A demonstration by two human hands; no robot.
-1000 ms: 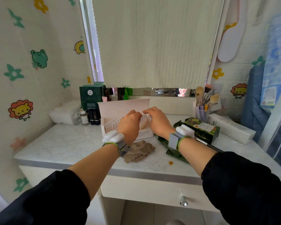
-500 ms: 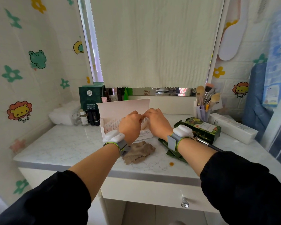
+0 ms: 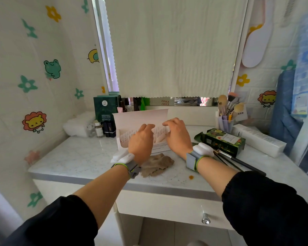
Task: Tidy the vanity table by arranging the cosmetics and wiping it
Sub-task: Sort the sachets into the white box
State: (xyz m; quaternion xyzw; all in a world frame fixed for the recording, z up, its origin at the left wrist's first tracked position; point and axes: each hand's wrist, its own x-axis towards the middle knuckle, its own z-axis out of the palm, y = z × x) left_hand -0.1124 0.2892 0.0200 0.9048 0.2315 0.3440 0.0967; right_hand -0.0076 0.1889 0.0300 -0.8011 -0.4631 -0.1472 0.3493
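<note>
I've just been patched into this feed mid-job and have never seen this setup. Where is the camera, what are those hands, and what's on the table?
There is no machine here: a person works with bare hands, and the single camera sits on their head, looking forward and down. The white pods are strapped to the wrists.

On the vanity table stands an open white box holding a row of small vials. The left hand reaches into that row with its fingertips hidden, so I cannot tell if it pinches one. The right hand arches loosely over the box's right end and holds nothing visible.

A brown cloth lies in front. A green box and loose brushes lie to the right.
</note>
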